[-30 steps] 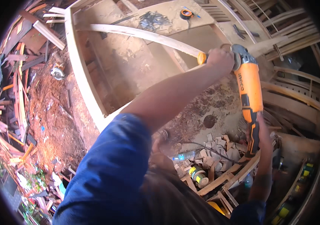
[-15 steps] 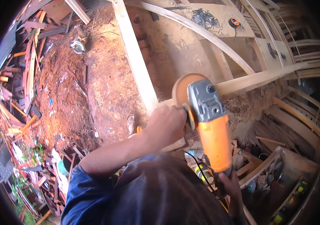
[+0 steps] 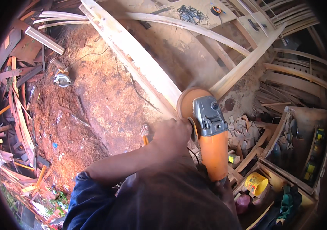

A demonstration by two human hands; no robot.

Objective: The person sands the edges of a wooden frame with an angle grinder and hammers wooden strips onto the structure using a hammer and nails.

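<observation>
An orange and grey angle grinder (image 3: 214,153) with a brown sanding disc (image 3: 188,100) is held between my two hands. My left hand (image 3: 173,132) is closed near its head, apparently round a side handle that the fingers hide. My right hand (image 3: 224,188) is wrapped round the rear end of the body, partly hidden by my clothing. The disc is at the near corner of a wooden frame, where a broad pale board (image 3: 133,53) meets a second board (image 3: 248,63). Whether the disc touches the wood cannot be made out. Dust hazes the air beyond it.
A curved wooden strip (image 3: 194,28) crosses the frame. On a panel at the back lie dark nails (image 3: 191,14) and a tape measure (image 3: 216,10). A circular saw (image 3: 62,79) rests on sawdust at left. Wooden bins (image 3: 305,184) and a yellow tub (image 3: 256,184) stand at right.
My view has turned, and the frame's boards now slant differently. The disc has shifted from the right-hand board to the frame's near corner. Both hands keep their hold on the angle grinder.
</observation>
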